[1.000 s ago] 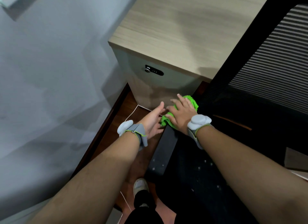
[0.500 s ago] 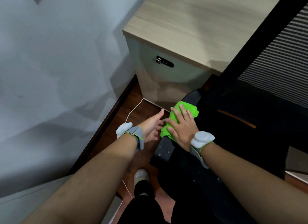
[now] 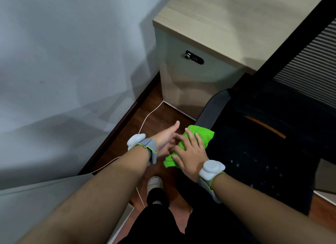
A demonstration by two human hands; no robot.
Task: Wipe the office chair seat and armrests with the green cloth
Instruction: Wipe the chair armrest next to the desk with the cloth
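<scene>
The black office chair fills the right side: its seat point(image 3: 258, 153), striped mesh backrest point(image 3: 309, 58) and grey-black left armrest point(image 3: 215, 107). A bright green cloth point(image 3: 201, 134) lies over the near part of that armrest. My right hand point(image 3: 190, 153) presses flat on the cloth with fingers spread. Just left of it, my left hand point(image 3: 166, 138) has its thumb raised and its fingers curled against the armrest's side at the cloth's edge; the fingertips are partly hidden. The armrest's near end is covered by cloth and hands.
A pale cabinet with a combination lock point(image 3: 193, 57) and a wooden top point(image 3: 236, 25) stands right behind the armrest. A grey wall point(image 3: 63, 62) runs along the left. A white cable point(image 3: 145, 120) crosses the dark wood floor by my shoe point(image 3: 154, 183).
Both hands and the cloth have slid along the armrest toward me, uncovering its far end. The view has also shifted, so the cabinet sits further right.
</scene>
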